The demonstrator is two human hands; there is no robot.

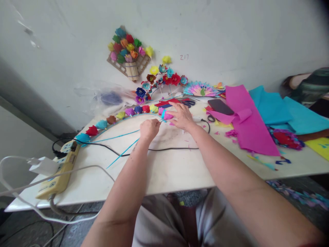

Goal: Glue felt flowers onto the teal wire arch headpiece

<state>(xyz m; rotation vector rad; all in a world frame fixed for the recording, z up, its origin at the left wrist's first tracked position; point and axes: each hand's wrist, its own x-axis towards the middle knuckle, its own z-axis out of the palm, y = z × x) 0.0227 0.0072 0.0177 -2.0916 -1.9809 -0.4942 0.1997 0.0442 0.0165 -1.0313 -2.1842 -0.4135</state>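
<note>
My left hand point(149, 129) is closed in a pinch on a thin blue stick point(123, 153) that runs down-left across the white table point(164, 168). My right hand point(182, 116) lies just to its right, fingers curled round a pink paper flower point(167, 116) at the end of the stick. A curved row of several coloured paper flowers point(120, 115) arcs from the pink flower leftwards to a blue one near the power strip. A second thin blue stick point(115, 137) lies beside the first.
A yellow power strip point(58, 178) with a white charger and cables sits at the table's left edge. A black cable point(169, 149) crosses the middle. Magenta sheets point(246, 127), blue sheets point(282, 109), a dark phone point(220, 106), scissors point(189, 102) and paper flower bouquets point(130, 49) lie right and behind.
</note>
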